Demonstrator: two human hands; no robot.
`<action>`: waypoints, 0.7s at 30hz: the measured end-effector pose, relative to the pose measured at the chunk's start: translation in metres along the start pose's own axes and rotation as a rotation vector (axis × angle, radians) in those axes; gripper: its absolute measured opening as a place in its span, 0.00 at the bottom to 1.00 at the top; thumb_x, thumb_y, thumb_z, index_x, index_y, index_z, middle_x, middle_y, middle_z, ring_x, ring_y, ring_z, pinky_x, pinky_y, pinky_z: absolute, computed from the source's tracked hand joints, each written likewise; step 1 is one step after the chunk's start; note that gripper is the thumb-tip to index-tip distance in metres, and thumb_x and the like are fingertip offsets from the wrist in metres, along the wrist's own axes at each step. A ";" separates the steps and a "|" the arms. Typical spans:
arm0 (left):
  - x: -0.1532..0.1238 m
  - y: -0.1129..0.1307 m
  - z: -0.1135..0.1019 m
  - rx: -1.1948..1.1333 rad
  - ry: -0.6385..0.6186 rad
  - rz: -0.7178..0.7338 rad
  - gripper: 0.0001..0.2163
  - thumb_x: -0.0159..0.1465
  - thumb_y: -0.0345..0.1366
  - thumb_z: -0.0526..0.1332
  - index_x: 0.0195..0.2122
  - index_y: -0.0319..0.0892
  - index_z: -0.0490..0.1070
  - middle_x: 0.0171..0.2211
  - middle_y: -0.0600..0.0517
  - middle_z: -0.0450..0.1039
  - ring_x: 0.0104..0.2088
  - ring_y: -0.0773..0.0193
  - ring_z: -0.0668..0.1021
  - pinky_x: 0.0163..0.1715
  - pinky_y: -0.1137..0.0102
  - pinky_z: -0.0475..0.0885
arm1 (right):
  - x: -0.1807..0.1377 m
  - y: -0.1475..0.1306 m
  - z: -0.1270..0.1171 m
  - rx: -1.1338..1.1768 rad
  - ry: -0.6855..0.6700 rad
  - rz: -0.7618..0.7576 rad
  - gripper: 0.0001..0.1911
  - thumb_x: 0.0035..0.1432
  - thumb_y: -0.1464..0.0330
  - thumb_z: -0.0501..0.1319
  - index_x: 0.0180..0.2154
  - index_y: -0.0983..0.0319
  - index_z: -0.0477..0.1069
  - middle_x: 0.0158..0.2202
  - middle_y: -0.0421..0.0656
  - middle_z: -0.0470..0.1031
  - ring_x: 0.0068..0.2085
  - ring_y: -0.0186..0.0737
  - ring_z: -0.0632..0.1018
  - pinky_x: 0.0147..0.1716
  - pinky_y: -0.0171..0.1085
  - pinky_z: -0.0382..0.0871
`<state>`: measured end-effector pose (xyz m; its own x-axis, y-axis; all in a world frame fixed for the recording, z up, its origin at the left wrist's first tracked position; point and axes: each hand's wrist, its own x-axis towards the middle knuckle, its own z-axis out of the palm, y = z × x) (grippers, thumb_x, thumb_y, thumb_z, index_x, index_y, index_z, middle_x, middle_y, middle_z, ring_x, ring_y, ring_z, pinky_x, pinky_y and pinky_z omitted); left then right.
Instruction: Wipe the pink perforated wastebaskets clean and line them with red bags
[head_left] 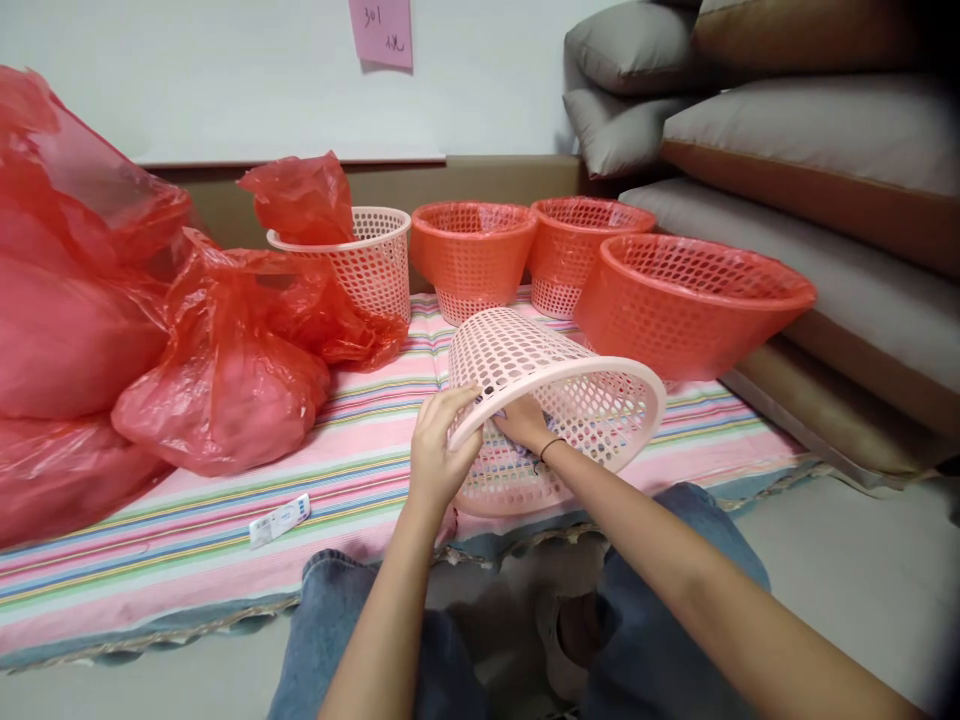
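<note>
A pale pink plastic wastebasket (pixel 510 345) full of round holes lies tipped on its side, its mouth toward me. My left hand (pixel 442 440) grips its rim at the left, thumb and fingers closed around the edge. Inside the basket is my right hand (pixel 525 422), a dark band on its wrist. Its fingers are curled and pressed against a bit of bluish-purple cloth, mostly hidden by the hand and the basket wall. The basket rests on a striped cloth (pixel 367 430) at the front edge of the bed.
Behind stand a pink basket (pixel 379 265) and several baskets lined with red bags (pixel 472 235). Filled red plastic bags (pixel 225 390) lie at the left. A small white packet (pixel 280 521) is near the front edge. Stacked grey-brown cushions (pixel 817 135) rise at the right.
</note>
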<state>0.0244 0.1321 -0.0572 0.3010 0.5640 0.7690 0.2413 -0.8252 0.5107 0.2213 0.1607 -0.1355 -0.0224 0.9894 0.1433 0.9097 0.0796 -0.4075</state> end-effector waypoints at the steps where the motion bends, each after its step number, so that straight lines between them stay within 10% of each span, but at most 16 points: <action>1: -0.001 0.000 0.000 0.003 -0.005 -0.004 0.18 0.61 0.27 0.56 0.51 0.45 0.73 0.50 0.47 0.79 0.50 0.55 0.79 0.51 0.58 0.73 | -0.006 0.002 0.001 -0.017 -0.007 0.010 0.16 0.67 0.65 0.59 0.54 0.56 0.75 0.58 0.48 0.74 0.58 0.52 0.72 0.59 0.48 0.64; 14: -0.015 -0.005 -0.003 0.023 0.005 -0.095 0.18 0.63 0.34 0.56 0.53 0.44 0.74 0.56 0.44 0.76 0.57 0.51 0.76 0.58 0.53 0.69 | -0.147 -0.008 -0.004 0.007 -0.202 -0.109 0.25 0.57 0.76 0.61 0.56 0.56 0.77 0.56 0.48 0.73 0.52 0.49 0.73 0.53 0.45 0.66; 21: -0.023 -0.022 -0.017 -0.112 -0.089 -0.453 0.25 0.63 0.45 0.59 0.59 0.41 0.72 0.58 0.41 0.75 0.59 0.46 0.76 0.62 0.50 0.66 | -0.142 -0.009 -0.029 0.172 -0.232 -0.181 0.22 0.58 0.76 0.62 0.53 0.56 0.79 0.46 0.46 0.76 0.47 0.46 0.76 0.48 0.40 0.69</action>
<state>-0.0033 0.1367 -0.0796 0.2672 0.8646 0.4255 0.2667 -0.4906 0.8295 0.2285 0.0156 -0.1262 -0.2887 0.9571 0.0258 0.7999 0.2560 -0.5428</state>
